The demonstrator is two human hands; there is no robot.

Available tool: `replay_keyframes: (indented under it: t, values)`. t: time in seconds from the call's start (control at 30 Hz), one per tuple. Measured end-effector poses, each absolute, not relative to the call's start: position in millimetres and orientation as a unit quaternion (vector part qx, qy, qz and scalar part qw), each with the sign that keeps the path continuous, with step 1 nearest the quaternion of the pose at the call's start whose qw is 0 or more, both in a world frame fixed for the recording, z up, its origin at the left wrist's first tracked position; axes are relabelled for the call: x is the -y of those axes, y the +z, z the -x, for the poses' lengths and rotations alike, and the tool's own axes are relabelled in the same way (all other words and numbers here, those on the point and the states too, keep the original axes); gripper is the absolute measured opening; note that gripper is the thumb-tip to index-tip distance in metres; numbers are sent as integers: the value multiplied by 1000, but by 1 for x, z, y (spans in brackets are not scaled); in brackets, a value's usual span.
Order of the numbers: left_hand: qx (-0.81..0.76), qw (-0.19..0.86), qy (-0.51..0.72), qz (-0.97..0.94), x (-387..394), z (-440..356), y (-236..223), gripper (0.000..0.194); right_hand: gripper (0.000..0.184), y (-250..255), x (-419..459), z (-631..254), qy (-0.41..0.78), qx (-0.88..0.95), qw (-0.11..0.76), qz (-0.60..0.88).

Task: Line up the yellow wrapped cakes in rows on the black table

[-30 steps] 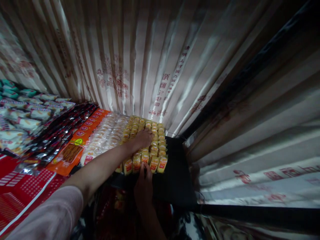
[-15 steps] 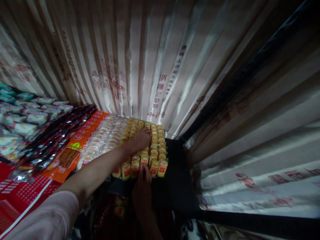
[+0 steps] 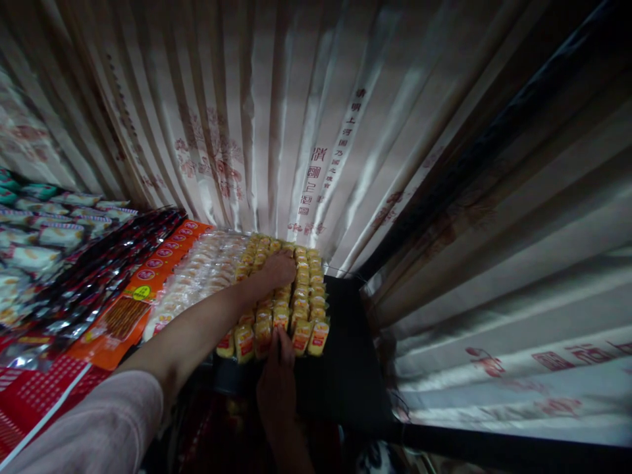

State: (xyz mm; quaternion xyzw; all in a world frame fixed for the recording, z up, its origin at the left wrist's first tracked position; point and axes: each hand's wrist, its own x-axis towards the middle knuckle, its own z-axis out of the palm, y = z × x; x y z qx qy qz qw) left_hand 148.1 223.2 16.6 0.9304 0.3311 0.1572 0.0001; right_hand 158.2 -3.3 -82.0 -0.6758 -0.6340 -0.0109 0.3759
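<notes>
Several rows of small yellow wrapped cakes (image 3: pixel 301 299) in clear packets stand on edge on a black surface. My left hand (image 3: pixel 279 268) reaches across from the left and is closed over the far part of a middle row; its fingertips are partly hidden among the packets. At the near end of that row my right hand (image 3: pixel 277 368) has its fingers together against the front wrapped cake (image 3: pixel 280 321), which has a red and white label. Its thumb side is dark and hard to make out.
Left of the cakes are pale clear-wrapped packets (image 3: pixel 197 270), an orange bag of brown sticks (image 3: pixel 123 316), dark shiny packets (image 3: pixel 108 263) and white packets (image 3: pixel 59 235). Pleated printed curtains (image 3: pixel 276 131) hang behind and to the right. The black tabletop (image 3: pixel 343 355) extends right.
The view has shifted slightly, so the goods sit a little further left and lower. Both hands stay at the same row of cakes, my left hand at its far part, my right at the front.
</notes>
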Motion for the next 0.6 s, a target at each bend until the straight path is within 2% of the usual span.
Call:
replay_keyframes:
  t: [0.13, 0.2, 0.37, 0.5, 0.6]
  values:
    - [-350, -55, 184, -917, -220, -145, 15, 30, 79, -82, 4, -157, -2, 630, 366, 685]
    - [-356, -68, 154, -919, -223, -144, 11, 34, 80, -80, 4, -157, 2, 629, 357, 691]
    - [-349, -54, 82, -932, -230, -147, 12, 27, 82, -77, 5, -157, 12, 633, 355, 688]
    - [-373, -61, 117, -919, -223, -151, 21, 40, 82, -77, 6, -157, 8, 634, 356, 686]
    - [-382, -62, 73, -919, -217, -150, 25, 45, 81, -76, 6, -157, 12, 635, 351, 688]
